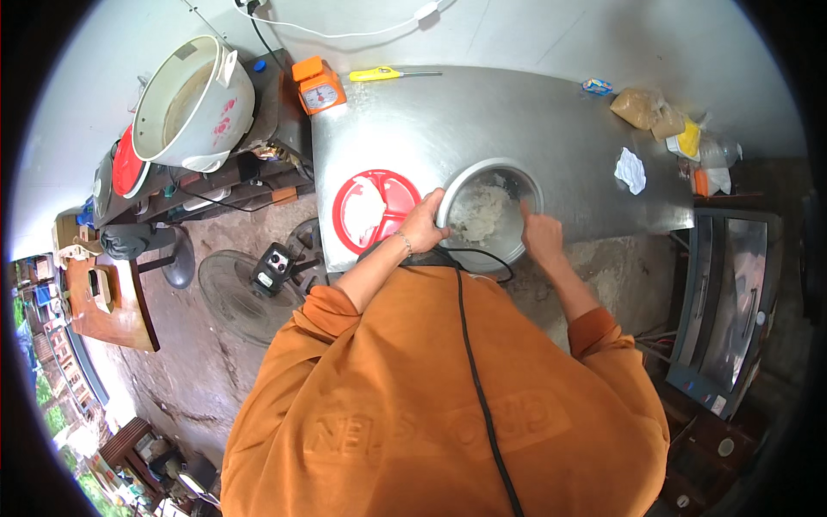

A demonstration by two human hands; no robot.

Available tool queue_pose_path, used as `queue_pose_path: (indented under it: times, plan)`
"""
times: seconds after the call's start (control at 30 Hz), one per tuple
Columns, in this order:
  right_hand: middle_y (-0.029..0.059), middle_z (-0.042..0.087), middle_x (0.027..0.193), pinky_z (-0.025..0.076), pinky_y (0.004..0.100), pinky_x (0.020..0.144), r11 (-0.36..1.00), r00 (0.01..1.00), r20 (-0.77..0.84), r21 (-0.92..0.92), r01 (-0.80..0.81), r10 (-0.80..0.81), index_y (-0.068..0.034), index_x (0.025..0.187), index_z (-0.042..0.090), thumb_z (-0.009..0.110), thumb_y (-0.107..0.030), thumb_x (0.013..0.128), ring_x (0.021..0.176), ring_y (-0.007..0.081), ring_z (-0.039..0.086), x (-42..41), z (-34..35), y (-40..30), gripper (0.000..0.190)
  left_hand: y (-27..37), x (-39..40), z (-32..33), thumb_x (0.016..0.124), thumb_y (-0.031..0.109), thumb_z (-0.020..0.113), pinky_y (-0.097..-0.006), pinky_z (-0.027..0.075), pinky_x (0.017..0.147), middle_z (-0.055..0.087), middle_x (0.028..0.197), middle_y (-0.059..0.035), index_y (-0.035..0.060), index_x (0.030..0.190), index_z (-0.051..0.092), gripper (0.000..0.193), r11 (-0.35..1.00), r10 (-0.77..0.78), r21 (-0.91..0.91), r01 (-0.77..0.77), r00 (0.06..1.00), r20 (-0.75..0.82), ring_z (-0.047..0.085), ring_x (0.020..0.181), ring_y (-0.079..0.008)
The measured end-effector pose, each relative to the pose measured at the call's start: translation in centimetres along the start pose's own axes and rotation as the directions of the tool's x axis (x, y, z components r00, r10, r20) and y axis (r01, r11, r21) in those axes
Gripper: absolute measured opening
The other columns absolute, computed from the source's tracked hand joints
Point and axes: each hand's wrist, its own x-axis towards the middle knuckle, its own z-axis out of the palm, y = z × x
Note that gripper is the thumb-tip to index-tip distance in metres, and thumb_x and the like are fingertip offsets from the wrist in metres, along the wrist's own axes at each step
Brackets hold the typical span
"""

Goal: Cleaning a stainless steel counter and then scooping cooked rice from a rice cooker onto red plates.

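A round metal bowl (pixel 492 166) stands at the near edge of the steel table, with a lumpy whitish mass, perhaps dough (pixel 484 213), inside it. My left hand (pixel 423 223) grips the bowl's left rim, thumb at the inner side. At the bowl's right side is my right hand (pixel 541 234), one finger pointing over the rim; whether it touches the bowl or holds anything cannot be made out. Left of the bowl lies a red divided plate (pixel 394 190) with a white substance, perhaps flour (pixel 363 210), in its large compartment.
An orange kitchen scale (pixel 318 87) and a yellow lighter (pixel 381 73) stand along the wall side of the steel table (pixel 581 148). Crumpled white paper (pixel 630 171) and bagged goods (pixel 636 108) lie right. Left are a large pot (pixel 194 103) and a fan (pixel 242 294). A black cable crosses my front.
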Motion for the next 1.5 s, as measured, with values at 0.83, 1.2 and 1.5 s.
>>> queue_pose_path:
  times: [0.83,1.2,1.5]
  plan:
    - [0.0176,0.068,0.079,0.054,0.0509,0.064,0.941,0.959,-0.088,0.238,-0.241,0.268,-0.011,0.133,0.062,0.053,-0.010,0.088,0.069,0.0390,0.068,-5.5,4.5,-4.5,0.046,-1.5,0.7,0.8,0.074,-0.005,0.070,-0.0357,0.048,0.105,0.051,0.142,-0.0231,0.0005,0.152,0.032,0.087,0.970,0.195,0.151,-0.190,0.981,-0.021,0.056,0.130,-0.0303]
    - [0.0178,0.070,0.083,0.053,0.0517,0.066,0.956,0.965,-0.075,0.173,-0.236,0.252,-0.017,0.141,0.057,0.051,-0.011,0.091,0.073,0.0394,0.068,-4.0,-0.2,-2.0,0.051,0.6,0.4,1.1,0.073,0.003,0.074,-0.0418,0.044,0.111,0.042,0.149,-0.0291,0.0009,0.144,0.039,0.079,0.954,0.244,0.179,-0.242,0.970,0.011,0.045,0.137,-0.0431]
    - [0.0217,0.072,0.085,0.057,0.0488,0.070,0.932,0.914,0.196,-0.007,-0.362,0.356,-0.008,0.152,0.042,0.050,-0.011,0.090,0.075,0.0347,0.072,-4.7,2.4,-2.9,0.062,3.0,0.7,2.0,0.073,0.001,0.072,-0.0451,0.045,0.109,0.039,0.150,-0.0310,0.0019,0.125,0.047,0.057,0.924,0.241,0.289,-0.250,0.968,0.069,0.044,0.134,-0.0468]
